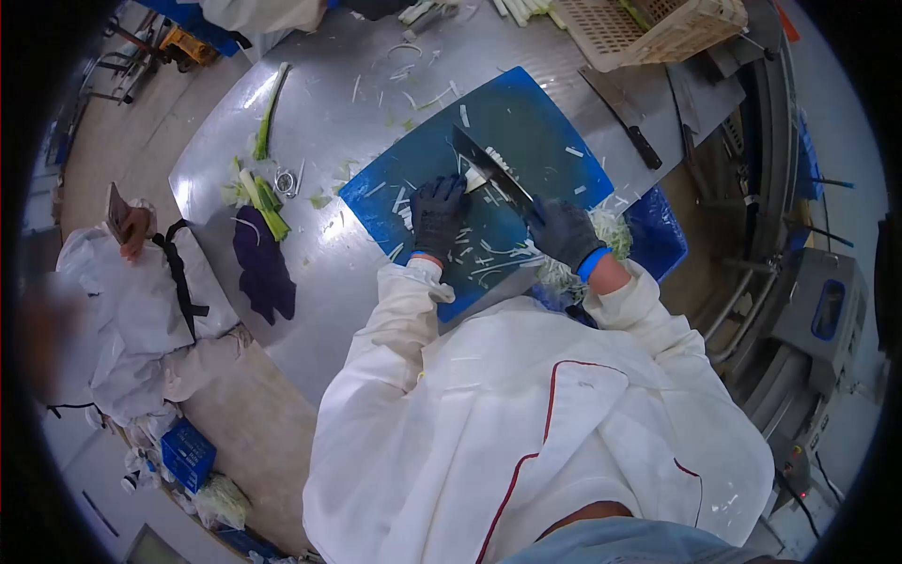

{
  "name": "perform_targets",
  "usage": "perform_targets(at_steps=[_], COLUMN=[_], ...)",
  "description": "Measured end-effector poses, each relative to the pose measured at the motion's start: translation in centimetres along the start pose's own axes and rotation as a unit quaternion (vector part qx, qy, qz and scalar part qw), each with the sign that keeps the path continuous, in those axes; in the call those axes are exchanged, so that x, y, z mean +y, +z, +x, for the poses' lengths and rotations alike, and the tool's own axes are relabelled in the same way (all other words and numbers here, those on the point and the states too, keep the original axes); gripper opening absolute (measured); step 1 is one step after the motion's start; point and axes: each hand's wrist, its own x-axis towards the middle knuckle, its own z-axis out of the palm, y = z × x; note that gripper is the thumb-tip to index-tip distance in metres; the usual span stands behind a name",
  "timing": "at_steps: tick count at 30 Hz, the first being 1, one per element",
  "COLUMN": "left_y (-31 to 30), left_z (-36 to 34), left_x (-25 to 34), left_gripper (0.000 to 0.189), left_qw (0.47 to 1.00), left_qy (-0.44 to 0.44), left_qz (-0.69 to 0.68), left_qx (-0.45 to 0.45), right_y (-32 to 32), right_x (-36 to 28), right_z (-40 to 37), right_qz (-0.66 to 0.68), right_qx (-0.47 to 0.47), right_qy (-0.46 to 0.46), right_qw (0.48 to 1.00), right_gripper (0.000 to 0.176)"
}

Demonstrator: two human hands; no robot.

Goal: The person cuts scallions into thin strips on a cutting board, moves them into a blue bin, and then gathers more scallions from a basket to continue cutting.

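Observation:
My right hand (562, 231), in a dark glove, is closed round the handle of a large knife (490, 169). The blade lies across a white stalk (475, 178) on the blue cutting board (536, 108). My left hand (439, 214), also gloved, presses on the stalk's near end just left of the blade, with its fingers bent together. Thin white slices lie beyond the blade, and cut strips are scattered around both hands. Shredded pieces (611, 232) are heaped beside my right wrist, near a blue bag (656, 230).
The metal table (319, 122) holds green stalks (266, 202), a dark glove (261, 263) and a metal ring (286, 182) at left. A second knife (620, 108) and a beige crate (648, 38) are at upper right. A person (141, 301) in white stands at left.

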Motion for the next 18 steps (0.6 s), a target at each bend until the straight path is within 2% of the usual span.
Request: perform_targets(at_steps=[4,8,11,13,16,18], left_y=[0.7,-0.4,-0.4,-0.6,-3.4,-5.3], left_z=[-0.2,0.1,0.1,0.4,0.1,-0.3], left_x=[0.1,1.2,1.3,0.7,0.9,0.6], left_gripper=[0.037,0.033,0.033,0.036,0.046,0.051], left_qw=[1.000,0.999,0.998,0.999,0.989,0.992], left_qy=[-0.020,-0.037,-0.045,-0.029,-0.081,-0.082], left_qz=[-0.001,-0.009,-0.004,-0.029,-0.117,-0.088], left_qx=[0.013,-0.015,-0.033,-0.016,0.041,0.023], right_y=[1.8,5.0,7.4,6.1,4.1,2.8], right_x=[0.2,-1.2,-1.8,-0.9,-0.1,-0.3], right_z=[0.4,2.0,4.4,6.4,5.6,3.8], right_qz=[-0.024,-0.005,0.012,0.069,0.131,0.127], right_qx=[-0.030,-0.036,0.102,0.069,0.069,0.058], right_qy=[0.019,0.019,-0.048,-0.017,0.000,0.002], right_qw=[0.999,0.999,0.994,0.995,0.989,0.990], right_gripper=[0.022,0.021,0.022,0.023,0.023,0.023])
